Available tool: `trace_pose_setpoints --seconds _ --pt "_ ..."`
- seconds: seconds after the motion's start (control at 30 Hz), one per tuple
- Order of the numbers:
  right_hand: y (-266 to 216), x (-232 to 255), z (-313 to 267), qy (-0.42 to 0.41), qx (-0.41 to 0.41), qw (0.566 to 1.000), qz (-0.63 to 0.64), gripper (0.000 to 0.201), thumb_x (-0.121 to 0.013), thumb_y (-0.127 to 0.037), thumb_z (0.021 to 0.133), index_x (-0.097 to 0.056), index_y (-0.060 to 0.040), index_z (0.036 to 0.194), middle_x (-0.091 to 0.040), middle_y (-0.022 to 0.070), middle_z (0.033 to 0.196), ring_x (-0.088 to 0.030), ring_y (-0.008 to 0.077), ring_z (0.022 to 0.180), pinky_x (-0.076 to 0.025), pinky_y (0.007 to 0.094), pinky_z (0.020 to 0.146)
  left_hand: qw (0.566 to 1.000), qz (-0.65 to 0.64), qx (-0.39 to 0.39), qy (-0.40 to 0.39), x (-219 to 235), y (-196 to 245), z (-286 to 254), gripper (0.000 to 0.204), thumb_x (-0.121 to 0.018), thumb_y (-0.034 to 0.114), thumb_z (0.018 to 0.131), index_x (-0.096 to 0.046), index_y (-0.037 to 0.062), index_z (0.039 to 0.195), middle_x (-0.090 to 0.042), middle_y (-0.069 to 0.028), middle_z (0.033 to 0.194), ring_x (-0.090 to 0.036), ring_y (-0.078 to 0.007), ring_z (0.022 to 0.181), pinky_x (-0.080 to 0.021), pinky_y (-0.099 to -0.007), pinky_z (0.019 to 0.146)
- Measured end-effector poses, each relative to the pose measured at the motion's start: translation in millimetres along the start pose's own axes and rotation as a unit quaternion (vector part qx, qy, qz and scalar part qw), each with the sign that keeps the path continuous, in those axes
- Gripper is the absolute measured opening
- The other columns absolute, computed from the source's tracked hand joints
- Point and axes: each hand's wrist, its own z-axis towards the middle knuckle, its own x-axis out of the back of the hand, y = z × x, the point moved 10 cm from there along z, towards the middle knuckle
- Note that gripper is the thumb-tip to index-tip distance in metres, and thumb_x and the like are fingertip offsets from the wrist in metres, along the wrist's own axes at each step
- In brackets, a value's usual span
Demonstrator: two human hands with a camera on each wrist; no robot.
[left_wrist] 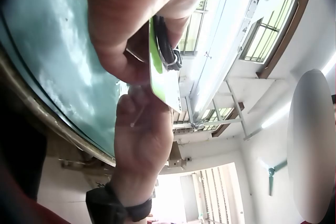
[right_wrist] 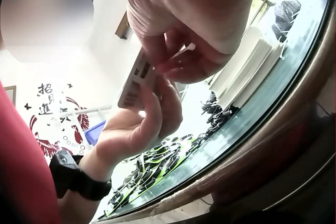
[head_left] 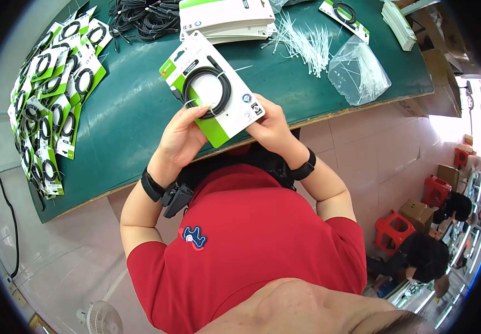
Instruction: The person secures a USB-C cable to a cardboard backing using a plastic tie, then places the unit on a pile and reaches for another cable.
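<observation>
A white and green packaging card (head_left: pixel 235 100) with a coiled black cable (head_left: pixel 224 92) on its front is held up above the table edge. My left hand (head_left: pixel 182 139) grips its lower left side, thumb on the front over the coil. White cable ties (head_left: pixel 189 103) loop round the coil. At the card's lower right corner is my right hand (head_left: pixel 274 128), its fingers partly hidden behind the card. In the right wrist view a white cable tie end (right_wrist: pixel 187 50) sticks out from the pinched fingers of that hand, behind the card.
Many carded cables (head_left: pixel 57 83) lie heaped at the table's left. Loose black cables (head_left: pixel 146 19) and a stack of blank cards (head_left: pixel 224 16) are at the back. Loose white cable ties (head_left: pixel 307 47), a plastic bag of ties (head_left: pixel 360 72) and another carded cable (head_left: pixel 346 16) lie right.
</observation>
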Motion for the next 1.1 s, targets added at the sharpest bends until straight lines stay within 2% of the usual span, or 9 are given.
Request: trace_pose_setpoints --seconds 0.2,0.33,0.47,0.57,0.7,0.8,0.87,0.93,1.1 --pt "39 0 -13 -0.066 -0.167 0.980 0.091 0.027 -0.060 0.005 0.088 -0.061 0.0065 0.115 -0.067 0.0061 0.112 -0.063 0.0130 0.101 -0.052 0.0280 0.085 0.998 0.045 -0.032 0.016 4 6 -3 0.037 -0.059 0.020 0.100 -0.051 -0.0004 0.131 -0.062 -0.0110 0.126 -0.063 -0.0213 0.114 -0.055 -0.0386 0.094" --pt "36 0 -11 -0.051 -0.134 0.986 0.089 0.025 -0.059 0.006 0.089 -0.061 0.0073 0.114 -0.067 0.0063 0.110 -0.064 0.0120 0.096 -0.052 0.0253 0.082 0.995 0.083 -0.045 0.025 6 8 -4 0.035 -0.060 0.021 0.100 -0.054 -0.0006 0.128 -0.065 -0.0101 0.121 -0.066 -0.0200 0.109 -0.057 -0.0365 0.091" --pt "15 21 12 -0.010 -0.009 0.999 -0.038 0.023 -0.062 0.005 0.089 -0.064 0.0045 0.111 -0.067 0.0055 0.102 -0.065 0.0104 0.088 -0.053 0.0244 0.076 0.986 0.135 -0.081 0.049 8 19 -9 0.032 -0.061 0.021 0.100 -0.058 -0.0009 0.123 -0.067 -0.0091 0.115 -0.067 -0.0195 0.104 -0.057 -0.0355 0.089" --pt "-44 52 23 0.133 0.113 0.955 -0.239 0.020 -0.067 0.002 0.087 -0.066 0.0017 0.108 -0.068 0.0069 0.096 -0.066 0.0122 0.078 -0.054 0.0259 0.072 0.974 0.186 -0.106 0.070 9 21 -12 0.029 -0.061 0.021 0.100 -0.061 -0.0013 0.119 -0.069 -0.0085 0.111 -0.068 -0.0195 0.102 -0.057 -0.0346 0.087" --pt "-63 -2 28 -0.008 0.112 0.954 -0.278 0.018 -0.072 0.000 0.085 -0.069 0.0003 0.103 -0.068 0.0093 0.094 -0.067 0.0140 0.073 -0.055 0.0263 0.066 0.906 0.361 -0.212 0.064 2 30 -11 0.026 -0.063 0.018 0.098 -0.063 -0.0014 0.115 -0.070 -0.0100 0.105 -0.068 -0.0208 0.099 -0.055 -0.0347 0.082" --pt "-49 -18 28 0.034 0.136 0.936 -0.324 0.017 -0.072 0.000 0.084 -0.069 0.0008 0.100 -0.069 0.0101 0.093 -0.068 0.0139 0.072 -0.054 0.0248 0.063 0.793 0.530 -0.286 0.087 -19 39 -21 0.027 -0.065 0.015 0.094 -0.063 -0.0013 0.115 -0.070 -0.0141 0.099 -0.069 -0.0284 0.094 -0.053 -0.0375 0.080" --pt "-48 -23 29 0.052 0.149 0.925 -0.346 0.016 -0.072 0.000 0.084 -0.069 0.0010 0.099 -0.069 0.0105 0.093 -0.068 0.0139 0.071 -0.054 0.0240 0.061 0.763 0.558 -0.316 0.083 -28 43 -24 0.027 -0.065 0.015 0.093 -0.063 -0.0009 0.115 -0.069 -0.0155 0.098 -0.067 -0.0312 0.093 -0.052 -0.0388 0.080" --pt "-34 -19 33 0.064 0.076 0.952 -0.290 0.015 -0.072 0.000 0.083 -0.070 0.0013 0.098 -0.070 0.0105 0.093 -0.069 0.0138 0.072 -0.055 0.0235 0.061 0.699 0.609 -0.368 0.076 -40 47 -31 0.027 -0.065 0.013 0.091 -0.062 -0.0001 0.114 -0.067 -0.0185 0.098 -0.065 -0.0366 0.091 -0.051 -0.0415 0.080" --pt "-4 -10 34 0.063 -0.064 0.980 -0.178 0.016 -0.073 0.000 0.083 -0.070 0.0019 0.099 -0.071 0.0102 0.094 -0.071 0.0142 0.074 -0.056 0.0241 0.063 0.656 0.642 -0.390 0.077 -44 46 -30 0.021 -0.064 0.011 0.091 -0.063 -0.0002 0.109 -0.066 -0.0195 0.098 -0.061 -0.0409 0.091 -0.050 -0.0445 0.079"
